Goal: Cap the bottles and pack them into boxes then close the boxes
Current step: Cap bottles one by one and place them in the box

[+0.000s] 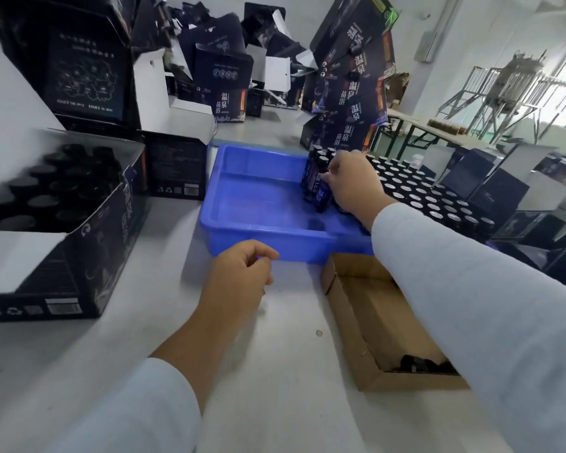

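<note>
Dark capped bottles (319, 178) upright in the blue tray's (252, 194) far right corner; open bottle-filled box (56, 217) at left.

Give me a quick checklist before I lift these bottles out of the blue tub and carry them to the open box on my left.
1. Right hand grips the bottles: ok, fingers curl round the group.
2. Bottles capped: ok on those visible; the ones under the hand cannot tell.
3. Left hand free: ok, loosely curled, holding nothing.
4. Room in the open box: cannot tell, visible part looks full of capped bottles.
5. Blue tub clear around the bottles: ok.
</note>
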